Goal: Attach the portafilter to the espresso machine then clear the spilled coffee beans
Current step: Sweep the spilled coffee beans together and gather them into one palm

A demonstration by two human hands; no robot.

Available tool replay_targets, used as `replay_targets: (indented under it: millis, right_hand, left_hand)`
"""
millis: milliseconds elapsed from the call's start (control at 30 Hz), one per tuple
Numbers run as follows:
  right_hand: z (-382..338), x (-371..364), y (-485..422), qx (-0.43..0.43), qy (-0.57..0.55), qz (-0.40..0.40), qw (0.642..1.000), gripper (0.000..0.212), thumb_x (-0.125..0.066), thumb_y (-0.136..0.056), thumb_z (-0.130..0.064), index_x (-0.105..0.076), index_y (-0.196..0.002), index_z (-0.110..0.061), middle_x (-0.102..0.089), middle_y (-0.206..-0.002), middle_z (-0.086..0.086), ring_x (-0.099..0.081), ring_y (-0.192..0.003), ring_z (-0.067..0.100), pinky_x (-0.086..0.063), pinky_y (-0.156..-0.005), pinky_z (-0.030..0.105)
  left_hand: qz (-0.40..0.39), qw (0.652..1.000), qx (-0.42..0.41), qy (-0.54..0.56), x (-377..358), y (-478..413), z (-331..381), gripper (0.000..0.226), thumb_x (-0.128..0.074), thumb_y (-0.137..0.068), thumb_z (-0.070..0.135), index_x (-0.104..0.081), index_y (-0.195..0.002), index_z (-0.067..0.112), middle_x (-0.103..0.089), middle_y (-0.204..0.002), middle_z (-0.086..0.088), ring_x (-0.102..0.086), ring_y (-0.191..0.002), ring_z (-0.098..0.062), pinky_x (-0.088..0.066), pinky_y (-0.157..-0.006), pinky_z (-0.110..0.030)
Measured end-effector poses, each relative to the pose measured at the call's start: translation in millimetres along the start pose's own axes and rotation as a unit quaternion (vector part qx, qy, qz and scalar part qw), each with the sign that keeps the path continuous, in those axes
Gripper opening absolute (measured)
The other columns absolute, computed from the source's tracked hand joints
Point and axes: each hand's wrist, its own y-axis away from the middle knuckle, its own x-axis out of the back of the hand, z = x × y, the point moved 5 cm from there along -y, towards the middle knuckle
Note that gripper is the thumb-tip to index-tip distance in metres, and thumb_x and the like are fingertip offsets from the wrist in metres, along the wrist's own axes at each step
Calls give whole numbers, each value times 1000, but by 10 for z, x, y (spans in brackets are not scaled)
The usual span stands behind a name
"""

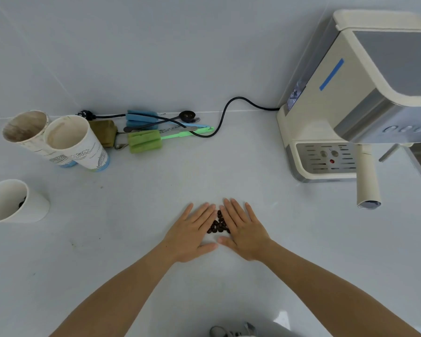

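A small heap of dark coffee beans [218, 224] lies on the white counter [229, 171] in the middle. My left hand [192, 232] and my right hand [243, 229] rest flat on the counter on either side of the heap, fingers spread, thumbs almost touching below it. Neither hand holds anything. The cream espresso machine [350, 98] stands at the right. The portafilter's cream handle [368, 181] sticks out from under its brew head, over the drip tray [326, 158].
A white cup [12, 203] with something dark inside stands at the far left. Two used paper cups [54, 137] stand behind it. Blue and green sponge brushes [146, 135], a black scoop and the machine's black cord [224, 113] lie along the back wall.
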Motion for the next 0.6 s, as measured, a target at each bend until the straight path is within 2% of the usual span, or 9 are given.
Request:
replay_targets:
  millis: [67,167,200,267,333,400,467,533,600]
  right_hand:
    - [-54,-38,33,-8,1,-13,1000,76,-3,-94,-59,-16,-142,-2,-42,-142,13,19,-143,20,-3,-110,42]
    - [-73,-37,61,-21,17,0,1000,76,0,-93,-60,1,-147,-6,-32,-145,13,10,-144,21,-1,-111,42]
    - [-81,4,72,-23,21,10,999,79,5,-90,-63,4,-145,-5,-26,-148,13,7,-144,23,2,-114,42]
    - [-124,108,91,-4,13,32,999,92,22,-72,-72,15,-139,-9,4,-153,9,16,-140,24,17,-116,40]
    - [-152,220,144,-6,-39,-4,999,100,23,-59,-73,22,-138,-11,14,-155,1,15,-143,21,14,-114,36]
    - [-195,311,148,-1,-57,0,998,106,16,-61,-74,10,-146,-12,0,-158,4,-2,-145,21,-1,-117,35]
    - [-268,341,130,15,-57,-6,998,107,7,-66,-80,0,-148,-13,-10,-157,5,-13,-142,23,-13,-115,35]
    - [-354,349,98,33,-48,3,998,94,-4,-75,-72,-3,-148,-12,-14,-156,6,-19,-140,24,-19,-113,35]
    - [-397,318,50,39,-38,-1,999,78,-20,-89,-60,-4,-148,-12,-15,-155,7,-20,-139,25,-20,-112,35]
  left_hand:
    - [-3,1000,14,10,-17,53,45,78,-8,-91,59,-51,-130,6,-53,-138,-6,-34,-133,-18,-4,-111,-39]
    - [-2,998,58,29,-15,147,75,78,-5,-93,56,-47,-133,5,-51,-139,-8,-27,-134,-18,-2,-110,-38]
    - [19,996,76,41,18,181,70,81,-1,-91,58,-37,-138,4,-43,-145,-9,-20,-138,-18,1,-111,-36]
    - [102,984,103,104,53,248,48,92,13,-77,68,3,-144,6,2,-155,-4,11,-143,-14,16,-114,-28]
    - [82,957,151,232,60,334,32,91,7,-73,73,19,-141,13,23,-149,6,23,-137,-5,18,-112,-24]
    - [105,885,201,406,90,394,43,70,-17,-93,52,8,-147,16,12,-156,8,11,-142,-3,7,-114,-22]
    - [146,752,247,594,127,469,70,55,-27,-99,31,-6,-149,20,-5,-158,6,-8,-144,-7,-4,-117,-25]
    - [157,606,286,725,125,543,92,50,-27,-99,32,-20,-147,20,-23,-155,1,-27,-140,-14,-16,-118,-32]
    - [158,488,302,804,109,597,102,51,-26,-98,37,-30,-144,12,-35,-149,-8,-38,-134,-21,-26,-113,-34]
